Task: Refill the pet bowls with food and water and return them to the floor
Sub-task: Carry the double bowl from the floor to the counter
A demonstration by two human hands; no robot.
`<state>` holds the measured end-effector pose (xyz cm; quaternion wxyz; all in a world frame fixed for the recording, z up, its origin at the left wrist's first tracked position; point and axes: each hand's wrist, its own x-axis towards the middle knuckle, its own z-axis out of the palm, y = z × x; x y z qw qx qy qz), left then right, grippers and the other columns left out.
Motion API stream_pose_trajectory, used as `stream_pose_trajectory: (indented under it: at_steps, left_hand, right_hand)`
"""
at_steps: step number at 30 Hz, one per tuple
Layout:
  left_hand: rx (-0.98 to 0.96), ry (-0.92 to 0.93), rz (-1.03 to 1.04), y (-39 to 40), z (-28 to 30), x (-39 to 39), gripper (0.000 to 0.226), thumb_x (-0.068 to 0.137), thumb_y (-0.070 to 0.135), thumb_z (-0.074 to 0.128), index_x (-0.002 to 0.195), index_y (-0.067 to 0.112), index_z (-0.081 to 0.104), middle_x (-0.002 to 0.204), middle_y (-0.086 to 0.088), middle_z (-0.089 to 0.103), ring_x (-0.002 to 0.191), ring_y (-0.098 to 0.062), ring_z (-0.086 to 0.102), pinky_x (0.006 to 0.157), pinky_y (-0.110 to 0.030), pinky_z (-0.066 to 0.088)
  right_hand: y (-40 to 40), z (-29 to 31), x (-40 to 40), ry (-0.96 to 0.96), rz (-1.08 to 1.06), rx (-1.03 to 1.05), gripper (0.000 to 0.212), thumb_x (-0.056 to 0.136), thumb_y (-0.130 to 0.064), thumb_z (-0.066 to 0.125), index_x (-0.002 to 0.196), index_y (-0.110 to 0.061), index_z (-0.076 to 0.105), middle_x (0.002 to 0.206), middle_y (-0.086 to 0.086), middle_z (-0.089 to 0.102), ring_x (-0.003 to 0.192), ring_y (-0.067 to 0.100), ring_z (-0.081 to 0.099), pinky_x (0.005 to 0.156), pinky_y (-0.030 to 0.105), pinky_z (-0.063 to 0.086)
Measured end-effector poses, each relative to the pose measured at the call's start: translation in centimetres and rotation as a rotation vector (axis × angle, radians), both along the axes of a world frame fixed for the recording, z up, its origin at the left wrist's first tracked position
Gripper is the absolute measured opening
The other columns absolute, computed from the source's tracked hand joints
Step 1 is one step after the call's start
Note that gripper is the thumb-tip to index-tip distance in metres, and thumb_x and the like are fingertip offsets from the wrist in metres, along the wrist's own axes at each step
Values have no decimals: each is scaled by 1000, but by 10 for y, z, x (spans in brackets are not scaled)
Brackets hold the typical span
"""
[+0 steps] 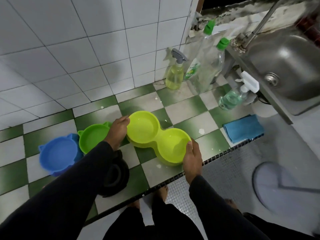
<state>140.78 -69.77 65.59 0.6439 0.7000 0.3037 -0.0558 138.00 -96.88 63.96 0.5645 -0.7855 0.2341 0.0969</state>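
Both hands grip the double bowl [158, 137], flanked by a green bowl [93, 137] and blue cloth [243, 128].

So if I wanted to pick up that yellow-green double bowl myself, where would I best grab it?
Probably by the rim at its two far ends, one hand from each side. The double bowl is long, with two shallow cups and a narrow waist, so end grips should keep it level. The left hand and right hand hold it that way now.

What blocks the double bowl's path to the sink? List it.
Both hands, left hand and right hand, grip the yellow-green double bowl. Toward the sink lie a blue cloth and a clear spray bottle; lifting clears them.
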Motion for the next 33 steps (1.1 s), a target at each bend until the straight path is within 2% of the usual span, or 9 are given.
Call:
stream_pose_trajectory:
  at_steps: [3,7,9,12,16,21,24,30,33]
  left_hand:
    - [62,-5,-29,-2,-2,5,39,108,19,46,145,11,55,143,3,54,131,-19,51,113,-38,40]
    - [145,9,14,-3,-10,13,20,105,17,53,123,12,61,117,-3,62,114,-23,58,84,-29,48]
    - [165,9,-12,-2,-12,16,24,105,15,53,126,11,63,121,-7,64,112,-22,59,89,-33,52]
    - [165,12,-74,-5,-8,21,33,106,9,48,136,8,61,127,-5,64,113,-20,60,86,-24,52]
    - [106,45,-152,-7,-6,26,40,107,8,45,147,10,53,139,-10,61,125,-27,59,107,-44,50]
    - [140,54,-192,-5,-11,32,42,107,12,47,149,12,51,145,-10,58,131,-26,57,114,-48,45]
    - [144,55,-180,-10,-11,34,39,107,9,48,145,9,54,142,-9,60,129,-25,57,112,-47,46]
    - [167,67,-203,-14,-14,36,36,106,6,48,141,10,58,136,-9,63,126,-27,59,110,-48,47]
    - [188,53,-251,-17,-13,35,43,106,5,46,148,13,52,145,-7,58,132,-24,54,110,-37,45]
  right_hand:
    - [-1,-8,-2,-11,-1,-34,40,103,-49,36,133,-32,56,128,4,60,115,25,55,100,43,47]
    - [-6,-15,-1,-5,39,-102,32,106,-36,41,129,-24,59,116,7,51,103,23,50,90,35,40]
    - [-9,-18,0,-6,51,-143,32,103,-36,43,126,-22,61,113,7,53,102,25,51,90,37,43]
    - [-11,-23,-1,-17,99,-216,29,101,-34,48,121,-19,63,105,5,56,99,23,52,90,40,46]
    - [-12,-28,-3,-5,127,-282,18,97,-23,56,109,-13,65,100,9,56,92,28,54,82,37,44]
    - [-13,-30,-3,5,193,-325,21,91,-19,59,109,-14,68,97,7,63,93,27,57,79,35,43]
    - [-14,-29,-2,-3,267,-332,37,87,-16,60,123,-18,67,100,9,64,94,27,57,83,35,45]
    - [-14,-25,2,53,295,-340,37,78,-26,58,112,-15,69,95,10,62,89,28,55,76,33,41]
    - [-13,-24,3,79,290,-310,30,76,-24,63,104,-15,67,96,6,63,91,28,58,76,34,43]
